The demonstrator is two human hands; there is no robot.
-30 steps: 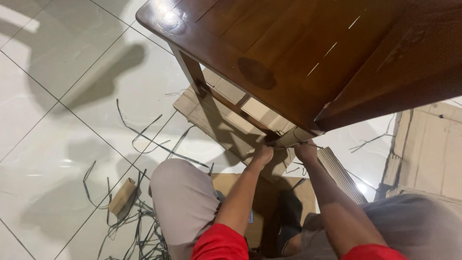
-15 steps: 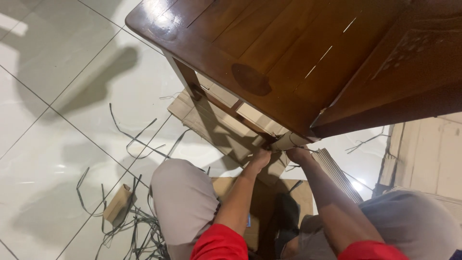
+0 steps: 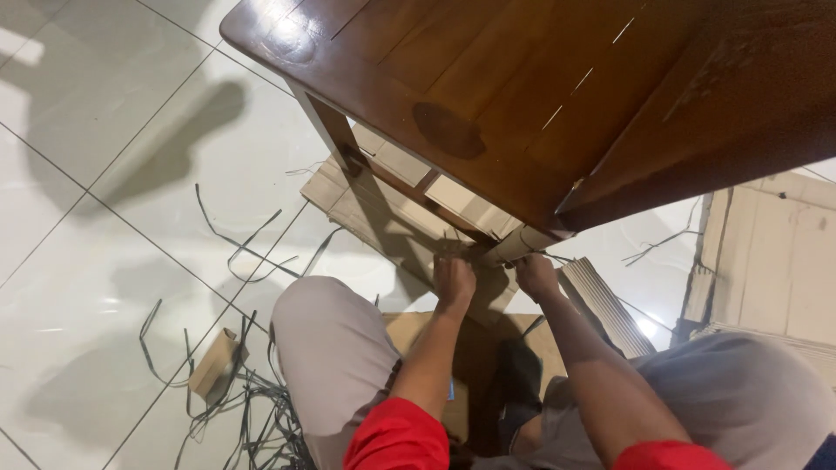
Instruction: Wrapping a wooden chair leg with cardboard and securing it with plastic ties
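Seemingly, both hands, left [image 3: 455,280] and right [image 3: 535,275], grip the cardboard wrap [image 3: 514,246] on the chair leg: light, stiff, best pinched at its edge.

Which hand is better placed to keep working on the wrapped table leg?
Probably the right hand: it rests directly against the cardboard-wrapped leg under the wooden table. The left hand sits beside it on the flat cardboard sheet, slightly farther from the leg.
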